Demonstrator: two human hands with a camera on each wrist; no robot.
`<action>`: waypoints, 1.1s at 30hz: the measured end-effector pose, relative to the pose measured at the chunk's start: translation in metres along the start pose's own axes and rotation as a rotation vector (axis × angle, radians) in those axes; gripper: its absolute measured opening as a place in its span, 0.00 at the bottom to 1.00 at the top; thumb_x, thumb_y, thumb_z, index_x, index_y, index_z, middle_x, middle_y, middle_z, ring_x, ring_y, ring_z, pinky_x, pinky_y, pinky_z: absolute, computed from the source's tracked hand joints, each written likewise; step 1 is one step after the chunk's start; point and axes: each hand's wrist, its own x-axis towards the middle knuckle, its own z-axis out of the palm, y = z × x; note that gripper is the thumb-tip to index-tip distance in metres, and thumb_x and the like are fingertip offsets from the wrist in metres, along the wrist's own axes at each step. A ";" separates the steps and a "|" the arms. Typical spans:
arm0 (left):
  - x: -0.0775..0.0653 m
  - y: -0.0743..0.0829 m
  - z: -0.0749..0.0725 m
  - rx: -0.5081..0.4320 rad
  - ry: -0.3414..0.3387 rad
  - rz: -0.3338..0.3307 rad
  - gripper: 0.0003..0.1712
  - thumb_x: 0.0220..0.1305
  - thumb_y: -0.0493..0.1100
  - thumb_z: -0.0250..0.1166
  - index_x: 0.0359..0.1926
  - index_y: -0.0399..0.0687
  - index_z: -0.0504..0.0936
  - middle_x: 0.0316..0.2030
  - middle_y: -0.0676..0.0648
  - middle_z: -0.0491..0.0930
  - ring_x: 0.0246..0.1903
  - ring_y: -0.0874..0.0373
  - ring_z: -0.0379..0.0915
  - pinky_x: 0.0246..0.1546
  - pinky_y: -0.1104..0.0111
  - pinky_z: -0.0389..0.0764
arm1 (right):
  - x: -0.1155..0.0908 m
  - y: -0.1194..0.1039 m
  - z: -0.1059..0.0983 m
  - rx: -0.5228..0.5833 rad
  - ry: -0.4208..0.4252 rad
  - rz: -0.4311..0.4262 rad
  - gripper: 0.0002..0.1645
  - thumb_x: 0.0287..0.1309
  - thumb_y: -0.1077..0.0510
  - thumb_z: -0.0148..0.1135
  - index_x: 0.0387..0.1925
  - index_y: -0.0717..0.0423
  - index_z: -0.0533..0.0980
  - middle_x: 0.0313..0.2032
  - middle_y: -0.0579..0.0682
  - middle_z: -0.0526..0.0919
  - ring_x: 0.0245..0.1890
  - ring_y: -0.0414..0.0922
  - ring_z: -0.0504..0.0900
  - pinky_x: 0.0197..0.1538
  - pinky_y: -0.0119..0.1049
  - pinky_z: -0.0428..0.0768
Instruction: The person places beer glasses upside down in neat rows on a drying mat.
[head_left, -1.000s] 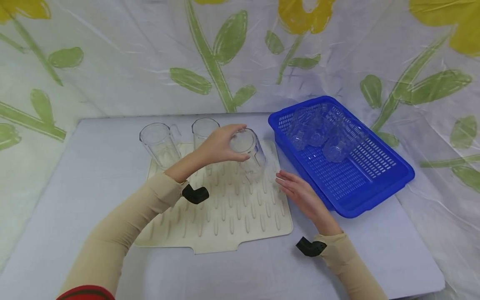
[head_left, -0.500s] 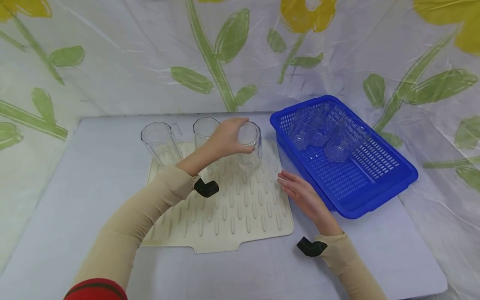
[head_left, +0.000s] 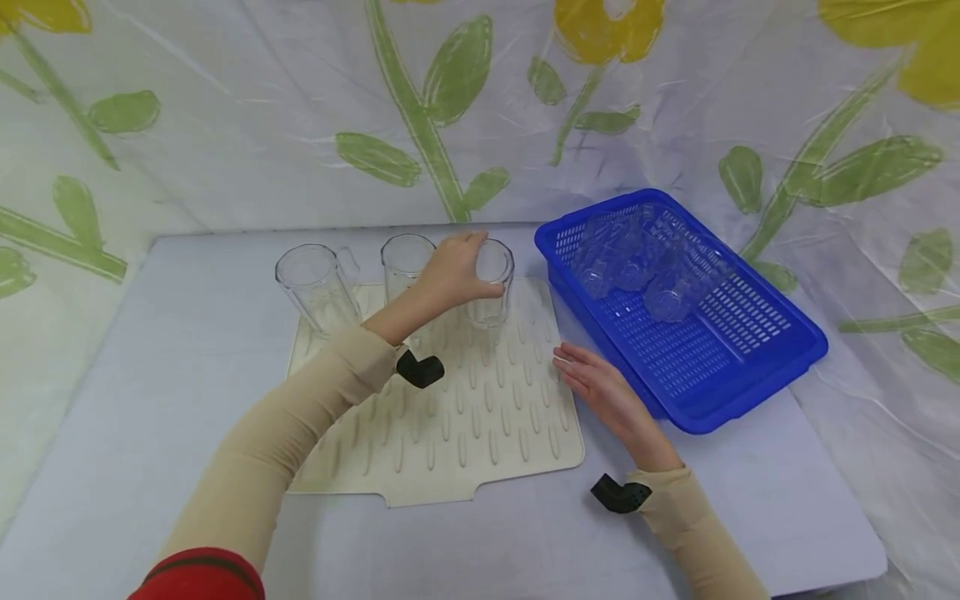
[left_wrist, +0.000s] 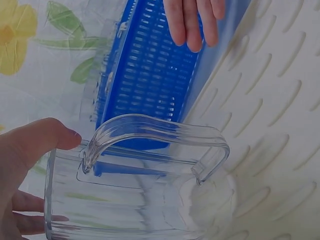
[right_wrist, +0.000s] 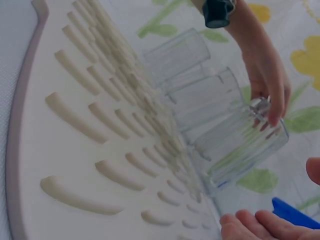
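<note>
My left hand (head_left: pixel 450 277) grips a clear glass mug (head_left: pixel 489 310) near its top, thumb and fingers spread across the rim. The mug is upright at the back right of the cream ridged mat (head_left: pixel 442 450), and in the left wrist view its base is down by the ridges. Its looped handle (left_wrist: pixel 160 125) shows there, free of the fingers. Left of it on the mat stand a second glass mug (head_left: pixel 405 254), partly behind my left hand, and a third mug (head_left: pixel 318 292). By the mat's right edge, my right hand (head_left: pixel 607 396) holds nothing, fingers extended.
A blue plastic basket (head_left: pixel 693 375) stands right of the mat, close beyond my right hand, with several clear glass mugs (head_left: pixel 671 296) lying at its far end. Behind the white table (head_left: pixel 187 350) hangs a sheet painted with flowers (head_left: pixel 611 33).
My left hand has shifted slightly right and back, bringing the mug from tilted to upright at the back of the mat. The right hand has stayed in place.
</note>
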 end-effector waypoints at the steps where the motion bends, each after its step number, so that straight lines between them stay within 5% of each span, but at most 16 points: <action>1: 0.001 -0.001 0.000 0.004 -0.001 -0.002 0.49 0.32 0.59 0.61 0.53 0.35 0.56 0.49 0.38 0.59 0.48 0.46 0.53 0.46 0.63 0.56 | 0.000 0.000 0.000 0.002 -0.001 0.001 0.27 0.54 0.66 0.38 0.55 0.69 0.44 0.54 0.62 0.47 0.53 0.50 0.51 0.52 0.39 0.48; 8: 0.008 -0.002 0.001 0.016 0.016 0.021 0.47 0.32 0.59 0.61 0.52 0.34 0.58 0.48 0.39 0.60 0.47 0.47 0.55 0.45 0.64 0.58 | -0.001 0.002 -0.001 0.015 -0.012 -0.007 0.27 0.54 0.66 0.37 0.55 0.69 0.44 0.54 0.63 0.47 0.53 0.50 0.50 0.52 0.39 0.47; 33: 0.020 -0.001 0.007 -0.042 -0.087 -0.018 0.46 0.36 0.56 0.60 0.55 0.39 0.54 0.51 0.42 0.56 0.50 0.49 0.50 0.47 0.64 0.54 | -0.002 0.005 -0.001 0.004 -0.014 -0.002 0.27 0.55 0.67 0.36 0.54 0.71 0.43 0.54 0.62 0.47 0.53 0.51 0.50 0.52 0.39 0.47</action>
